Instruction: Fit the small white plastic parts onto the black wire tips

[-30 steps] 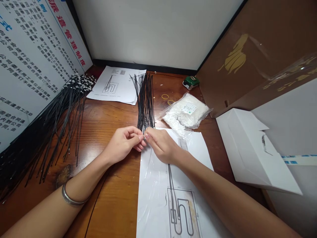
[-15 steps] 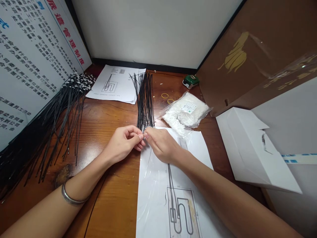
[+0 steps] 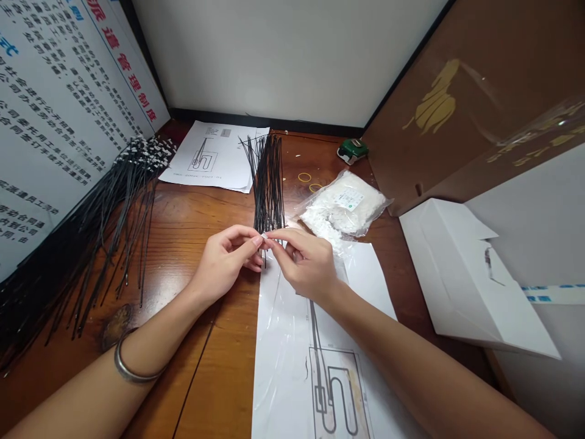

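Note:
My left hand [image 3: 228, 259] and my right hand [image 3: 306, 256] meet fingertip to fingertip at the near end of a bundle of black wires [image 3: 269, 180]. Between the pinched fingertips a small white connector [image 3: 264, 236] shows, mostly covered by them. A dark wire end pokes out just below the fingers; which hand holds it, I cannot tell. Under my right hand lies a sheet with a printed wire drawing [image 3: 278, 353], covered in clear plastic.
A clear bag of white connectors [image 3: 361, 198] lies right of the wires. Black wires with white ends [image 3: 137, 183] are heaped at left. A printed sheet [image 3: 178, 171], yellow rubber bands [image 3: 304, 177], a green tape measure [image 3: 352, 150] and a white box [image 3: 457, 280] surround the work.
My right hand's curled fingers have opened into a fingertip pinch, and the white connector now shows between both hands. My left hand has stayed nearly in place.

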The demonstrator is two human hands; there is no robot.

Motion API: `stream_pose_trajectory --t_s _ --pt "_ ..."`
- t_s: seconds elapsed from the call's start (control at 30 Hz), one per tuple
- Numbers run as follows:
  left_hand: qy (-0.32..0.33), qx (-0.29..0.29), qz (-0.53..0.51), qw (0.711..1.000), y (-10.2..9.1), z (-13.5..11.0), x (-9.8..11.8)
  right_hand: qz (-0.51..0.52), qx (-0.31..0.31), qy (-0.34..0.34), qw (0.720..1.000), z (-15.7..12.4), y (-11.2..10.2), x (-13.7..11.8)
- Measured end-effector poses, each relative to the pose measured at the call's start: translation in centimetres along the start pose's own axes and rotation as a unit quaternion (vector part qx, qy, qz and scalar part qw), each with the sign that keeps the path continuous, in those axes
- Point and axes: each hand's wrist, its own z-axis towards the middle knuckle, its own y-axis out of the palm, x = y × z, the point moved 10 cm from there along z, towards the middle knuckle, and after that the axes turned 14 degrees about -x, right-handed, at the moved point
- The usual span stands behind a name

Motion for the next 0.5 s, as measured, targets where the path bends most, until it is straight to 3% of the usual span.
stream_pose_trajectory --t_s 0.3,0.5 --pt "-0.003 -0.019 0.018 1.000 0.35 -0.10 0.41 -0.005 0.026 -0.037 0.999 -0.19 -0.52 -0.55" --pt "-0.022 -0.001 0.027 0.999 0.09 -0.22 0.03 -0.024 -0.001 -0.031 0.999 -0.12 -0.19 -0.40"
